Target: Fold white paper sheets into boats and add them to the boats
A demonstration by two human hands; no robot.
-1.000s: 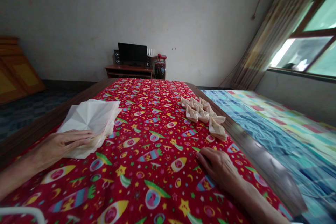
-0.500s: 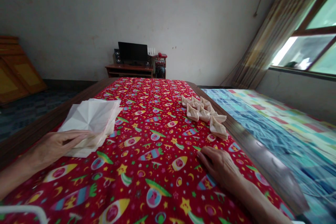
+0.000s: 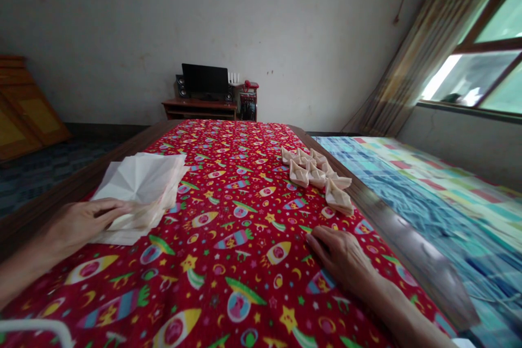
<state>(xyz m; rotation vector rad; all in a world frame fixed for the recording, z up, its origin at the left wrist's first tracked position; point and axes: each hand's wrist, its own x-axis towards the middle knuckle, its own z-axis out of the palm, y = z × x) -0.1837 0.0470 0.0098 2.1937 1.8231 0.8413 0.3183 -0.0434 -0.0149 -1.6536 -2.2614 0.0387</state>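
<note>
My left hand [image 3: 87,220] is at the near left part of a stack of square, creased white paper sheets [image 3: 141,176]. Its thumb and fingers come together on the top sheet's near edge. The stack lies a little fanned on the red patterned cloth [image 3: 228,196]. Resting on the cloth at the right, my right hand [image 3: 342,255] has its fingers curled, and nothing shows in it. Beyond it stand several folded paper boats [image 3: 316,174], cream-coloured and grouped close together. The nearest folded paper piece [image 3: 338,198] lies slightly apart.
The cloth covers a table with a dark wooden edge [image 3: 387,223]. To the right is a bed with a checked cover [image 3: 391,185]. A monitor [image 3: 205,80] stands on a desk at the far wall. A white curved bar [image 3: 36,326] shows at the lower left.
My left hand has drawn back slightly to the left along the top sheet, and its fingers have bent toward the thumb. My right hand stays in place.
</note>
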